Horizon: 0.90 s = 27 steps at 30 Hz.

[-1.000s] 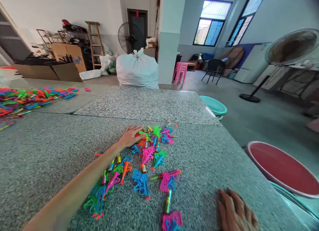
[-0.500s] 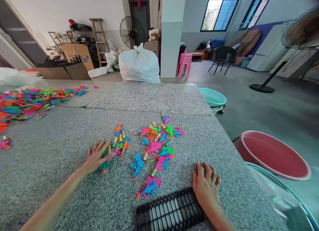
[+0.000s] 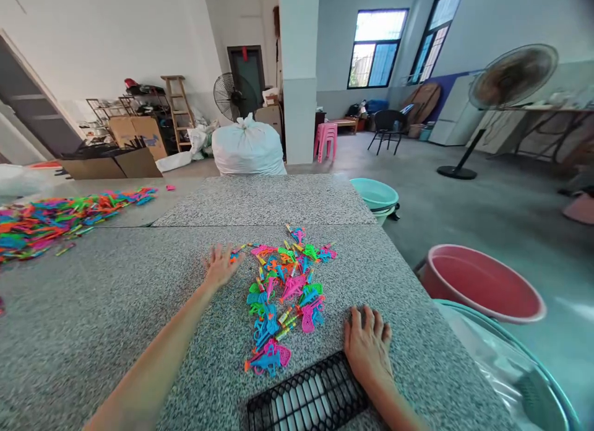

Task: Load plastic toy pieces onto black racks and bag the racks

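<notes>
My left hand (image 3: pixel 219 267) is open, fingers spread, at the far left edge of a loose pile of small plastic toy guns (image 3: pixel 293 287) in pink, blue, green and orange. An orange and blue toy gun (image 3: pixel 236 256) lies right by its fingertips; whether they touch is unclear. Short yellow-tipped pieces are scattered among the toys. My right hand (image 3: pixel 369 345) rests flat on the speckled stone table (image 3: pixel 199 350), fingers apart and holding nothing. Beside its wrist sits a black plastic basket (image 3: pixel 309 397), partly cut off by the frame's lower edge.
A large heap of similar toys (image 3: pixel 69 220) covers the table's far left. A tied white sack (image 3: pixel 248 147) stands beyond the far end. Along the right side are a pink tub (image 3: pixel 482 285), a turquoise basin (image 3: pixel 375 194) and a tub with clear plastic (image 3: pixel 496 363).
My left hand has moved forward and right, and the toys that lay on the left now lie against the main pile. My right hand stays flat by the basket. The view has tilted up.
</notes>
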### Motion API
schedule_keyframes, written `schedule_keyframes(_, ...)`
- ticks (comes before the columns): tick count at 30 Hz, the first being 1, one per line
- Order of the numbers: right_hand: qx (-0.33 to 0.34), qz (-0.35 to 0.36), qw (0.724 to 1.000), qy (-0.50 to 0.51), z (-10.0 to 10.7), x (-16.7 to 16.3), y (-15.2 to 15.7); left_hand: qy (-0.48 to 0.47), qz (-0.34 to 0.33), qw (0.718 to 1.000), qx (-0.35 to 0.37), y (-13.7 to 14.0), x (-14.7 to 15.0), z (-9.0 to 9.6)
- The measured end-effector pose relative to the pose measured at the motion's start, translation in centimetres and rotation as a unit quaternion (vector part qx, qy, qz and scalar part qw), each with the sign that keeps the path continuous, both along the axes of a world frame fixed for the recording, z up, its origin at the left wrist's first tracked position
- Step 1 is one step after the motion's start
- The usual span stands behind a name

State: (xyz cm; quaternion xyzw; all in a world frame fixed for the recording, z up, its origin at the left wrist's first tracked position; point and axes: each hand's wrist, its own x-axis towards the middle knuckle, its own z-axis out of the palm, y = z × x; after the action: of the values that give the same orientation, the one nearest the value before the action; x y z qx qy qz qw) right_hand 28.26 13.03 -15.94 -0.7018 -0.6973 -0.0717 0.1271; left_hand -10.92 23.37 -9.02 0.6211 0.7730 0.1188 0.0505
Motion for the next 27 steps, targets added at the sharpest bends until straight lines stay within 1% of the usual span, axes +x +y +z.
schedule_keyframes(1, -0.005, -0.003, 1.0, 0.001, 0.2, -0.1, 0.0, -0.003, 0.014, 1.0, -0.005, 0.8, -0.4, 0.0)
schedule_keyframes(3, -0.015, -0.004, 1.0, 0.003, 0.6, -0.1, -0.2, -0.016, 0.003, 1.0, -0.022, 1.8, 0.0, -0.6)
schedule_keyframes(5, -0.024, -0.001, 1.0, 0.005, 1.2, -0.2, -0.3, -0.036, -0.034, 0.998, -0.039, 1.9, 1.9, -1.6)
schedule_keyframes(6, -0.03, 0.001, 1.0, 0.005, 1.5, -0.2, -0.3, -0.047, -0.054, 0.996, -0.045, 1.5, 3.0, -2.1)
schedule_keyframes(7, -0.036, 0.001, 0.999, 0.006, 1.8, -0.2, -0.4, -0.058, -0.071, 0.994, -0.051, 0.7, 4.1, -2.4)
schedule_keyframes(9, -0.049, -0.007, 0.999, 0.008, 2.2, -0.3, -0.4, -0.075, -0.105, 0.99, -0.058, -1.7, 5.5, -2.3)
schedule_keyframes(14, -0.06, -0.008, 0.998, 0.01, 2.6, -0.5, -0.4, -0.075, -0.213, 0.97, -0.089, -9.9, 6.1, -0.8)
schedule_keyframes(16, -0.056, -0.006, 0.998, 0.009, 2.6, -0.6, -0.4, -0.066, -0.225, 0.967, -0.098, -11.8, 7.1, -0.8)
schedule_keyframes(17, -0.055, -0.005, 0.998, 0.008, 2.6, -0.6, -0.4, -0.063, -0.225, 0.967, -0.098, -12.2, 7.9, -1.0)
schedule_keyframes(19, -0.056, -0.004, 0.998, 0.009, 2.6, -0.6, -0.3, -0.06, -0.225, 0.968, -0.097, -12.0, 10.0, -1.3)
schedule_keyframes(22, -0.059, -0.001, 0.998, 0.009, 2.4, -0.5, -0.2, -0.058, -0.239, 0.964, -0.1, -10.2, 12.6, -1.2)
schedule_keyframes(24, -0.058, -0.003, 0.998, 0.007, 2.2, -0.5, -0.2, -0.051, -0.24, 0.964, -0.1, -8.4, 12.8, -0.5)
schedule_keyframes(25, -0.056, -0.003, 0.998, 0.006, 2.1, -0.5, -0.1, -0.047, -0.228, 0.968, -0.097, -7.3, 12.4, -0.1)
schedule_keyframes(27, -0.052, -0.003, 0.999, 0.002, 1.8, -0.6, -0.1, -0.038, -0.177, 0.98, -0.081, -4.9, 11.1, 0.6)
